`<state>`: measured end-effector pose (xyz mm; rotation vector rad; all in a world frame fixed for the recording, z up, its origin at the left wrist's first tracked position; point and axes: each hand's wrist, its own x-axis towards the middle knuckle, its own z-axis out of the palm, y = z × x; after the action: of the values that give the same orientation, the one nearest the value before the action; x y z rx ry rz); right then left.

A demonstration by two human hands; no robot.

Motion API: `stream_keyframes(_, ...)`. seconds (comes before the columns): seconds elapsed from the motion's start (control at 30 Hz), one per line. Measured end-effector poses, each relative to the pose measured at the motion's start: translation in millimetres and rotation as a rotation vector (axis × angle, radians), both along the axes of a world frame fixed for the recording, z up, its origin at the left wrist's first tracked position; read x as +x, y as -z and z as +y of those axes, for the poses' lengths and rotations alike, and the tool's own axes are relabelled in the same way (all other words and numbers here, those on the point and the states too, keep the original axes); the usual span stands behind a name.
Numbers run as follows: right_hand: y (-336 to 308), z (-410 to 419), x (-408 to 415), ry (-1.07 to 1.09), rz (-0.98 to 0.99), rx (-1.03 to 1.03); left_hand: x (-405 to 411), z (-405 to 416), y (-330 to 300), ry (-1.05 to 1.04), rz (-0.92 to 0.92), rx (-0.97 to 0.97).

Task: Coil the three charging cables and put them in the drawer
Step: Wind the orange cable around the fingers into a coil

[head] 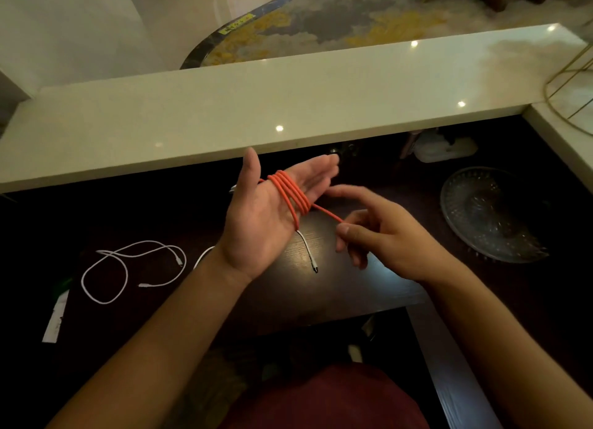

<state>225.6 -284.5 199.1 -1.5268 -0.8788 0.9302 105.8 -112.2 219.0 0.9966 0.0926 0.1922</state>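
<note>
Orange cable [290,195] is wound in several loops across the fingers of the left hand [269,213], which is held palm up with fingers straight and thumb spread wide. One free strand of it is stretched from the loops down to the right hand [380,232], where it is pinched between thumb and curled fingers, index finger extended toward the left fingertips. Both hands are raised over the dark wooden desk [337,287], just below the edge of the pale stone counter [224,117].

White cable [128,268] is seen loose in an open loop on the desk, well apart to the left of the left forearm. Second white cable [308,252] is partly hidden under the left wrist; its plug end is seen on the desk between the two hands, below the orange loops.

Glass dish [491,213] is set on the desk to the right of the right hand. White paper strip [57,319] is seen at the desk's left edge. Drawer cannot be made out.
</note>
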Motion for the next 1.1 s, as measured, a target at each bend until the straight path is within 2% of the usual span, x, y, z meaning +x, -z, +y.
stream_keyframes(0.07, -5.1, -4.3, -0.5, 0.019, 0.018, 0.04, 0.8, -0.3, 3.9, -0.065, 0.067, 0.16)
stream_keyframes(0.13, -11.4, -6.1, -4.1, -0.044, 0.047, 0.061, 0.5, -4.9, 7.7, -0.083, 0.094, 0.214)
stream_keyframes(0.23, -18.1, -4.9, -7.0, -0.123, 0.141, 0.156, 0.1, -8.9, 9.1, -0.099, 0.126, 0.153)
stream_keyframes(0.37, -21.3, 0.1, 0.3, -0.265, 0.398, 0.325, -1.6, -6.7, 9.2, -0.106, 0.161, 0.042)
stream_keyframes(0.47, -22.5, 2.1, 4.1, -0.334, 0.532, 0.456, -0.8, -6.0, 5.2, -0.023, 0.113, 0.032)
stream_keyframes(0.53, -21.5, 4.1, 2.2, -0.318, 0.457, 0.426, -1.8, -7.4, 1.2, 0.01, 0.085, 0.044)
stream_keyframes(0.7, -25.6, 15.8, -9.2, 0.094, -0.07, 0.274, -5.4, -4.9, 6.1, -0.097, 0.134, -0.04)
stream_keyframes(0.8, -26.5, 20.6, -10.4, 0.124, -0.274, 0.199, -6.2, -5.1, 7.0, -0.152, 0.127, 0.022)
stream_keyframes(0.9, -24.8, 20.3, -21.5, -0.012, -0.211, 0.133, -13.7, -4.1, -4.1, -0.194, 0.092, 0.026)
stream_keyframes(0.97, -25.1, 18.8, -35.2, -0.132, -0.167, 0.102, -17.0, -5.0, -14.4, -0.215, 0.073, -0.071)
stream_keyframes(1.03, -28.9, 17.8, -48.3, -0.23, -0.201, 0.106, -15.1, -5.8, -19.2, -0.308, 0.06, -0.17)
stream_keyframes(1.1, -36.5, 18.2, -53.2, -0.241, -0.24, 0.163, -12.7, -5.9, -20.1, -0.37, 0.06, -0.225)
